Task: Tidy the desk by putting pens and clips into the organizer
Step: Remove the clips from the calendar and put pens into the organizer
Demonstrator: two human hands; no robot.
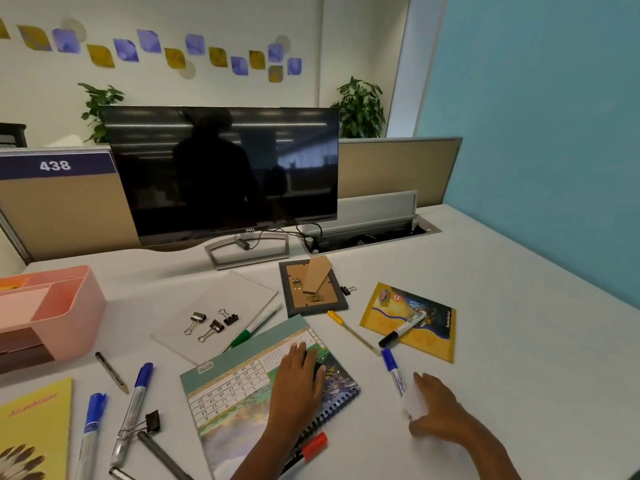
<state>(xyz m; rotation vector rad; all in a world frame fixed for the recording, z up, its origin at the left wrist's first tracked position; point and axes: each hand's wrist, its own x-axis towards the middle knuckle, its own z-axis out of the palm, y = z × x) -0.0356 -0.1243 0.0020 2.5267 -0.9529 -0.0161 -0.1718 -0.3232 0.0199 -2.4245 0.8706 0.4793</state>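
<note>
Here the right hand (437, 415) gripped a blue-capped white marker (392, 369); the pink plastic organizer (81, 315) stood far left, beyond the flat left hand (297, 381).

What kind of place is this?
Most likely an open-plan office workstation: a Dell monitor on a white desk, a low divider panel bearing the number plate 438, and a cable tray recessed in the desktop.

My left hand (298, 379) rests on the calendar (239, 393) at lower centre; my right hand (438, 412), right of it, grips a marker (391, 367). The organizer (69, 313) sits at the left edge, three clips (212, 329) on the notepad (239, 296) between.
</note>
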